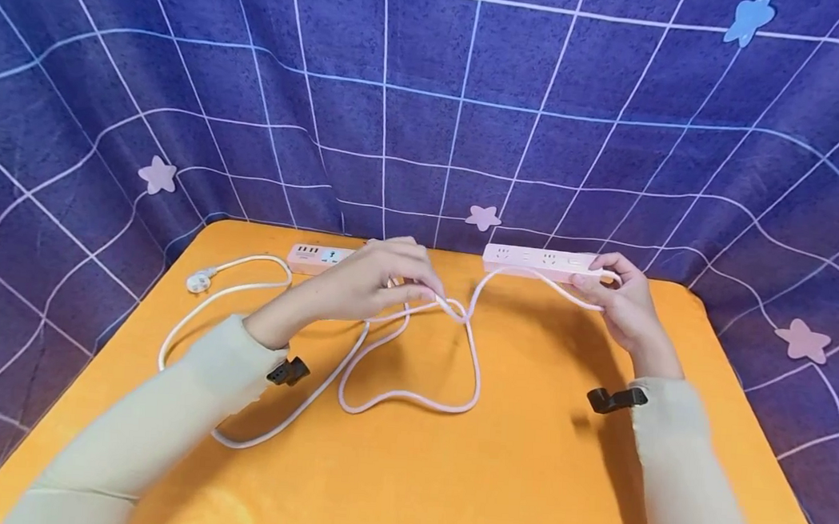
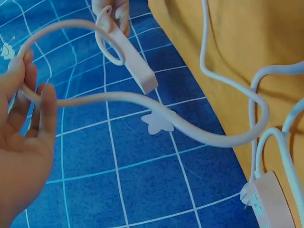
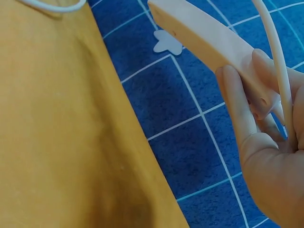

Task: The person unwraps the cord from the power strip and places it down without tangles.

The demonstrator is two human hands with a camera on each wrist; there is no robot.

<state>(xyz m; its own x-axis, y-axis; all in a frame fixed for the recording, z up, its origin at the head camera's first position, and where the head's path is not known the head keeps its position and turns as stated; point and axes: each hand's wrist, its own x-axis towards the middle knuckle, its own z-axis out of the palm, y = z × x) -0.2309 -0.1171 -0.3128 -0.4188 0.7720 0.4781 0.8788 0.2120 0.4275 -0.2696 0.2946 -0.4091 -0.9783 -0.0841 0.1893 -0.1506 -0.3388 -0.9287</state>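
Observation:
My right hand (image 1: 626, 307) grips the right end of a pale pink power strip (image 1: 535, 261), raised over the far edge of the table. In the right wrist view, thumb and fingers hold the strip (image 3: 209, 35) from both sides, and its cord (image 3: 275, 42) bends back across the palm. My left hand (image 1: 389, 280) pinches a stretch of the white cord (image 1: 411, 395) left of that strip. Up close in the left wrist view, the cord (image 2: 204, 135) loops through the left fingers (image 2: 47, 111). Loose loops of it cross below the left hand.
A second pink power strip (image 1: 311, 259) lies at the back left, partly hidden behind the left hand. A white plug (image 1: 199, 281) on a cord sits near the left edge of the orange table (image 1: 523, 461). Behind hangs a blue gridded curtain (image 1: 428, 118) with stars.

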